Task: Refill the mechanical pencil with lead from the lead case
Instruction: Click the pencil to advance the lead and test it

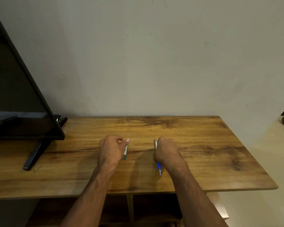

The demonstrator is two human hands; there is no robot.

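Two bare forearms reached in from the near edge, crossing the front lip of a rectangular table [203,161] with a warm brown, strongly grained wooden top; below that lip a wooden upright [130,208] of the table's frame showed in shadow. On the right, the right hand [166,151] was closed into a fist round a slim blue and white mechanical pencil [159,167]. The blue part and the metal tip stuck out of the fist towards the person, low over the wood, and the white upper end pointed away, just past the knuckles. Whether the tip touched the table could not be told. A little to the left, apart from the right hand with bare wood between them, the left hand [111,148] lay knuckles-up with its fingers curled in and its thumb [127,141] stretched forward. It held a thin, flat teal and white lead case [125,152], of which only one long edge showed along the thumb side of the palm. Whether the case rested on the table or was lifted off it could not be told. Both hands were near the middle of the tabletop. Farther back on the left stood a large black flat screen [15,95], tilted in the view, on slanted black feet [34,154] set on the wood. Beyond the table's far edge rose a plain, pale grey-green wall [154,54], and to the right lay a pale floor [269,161].
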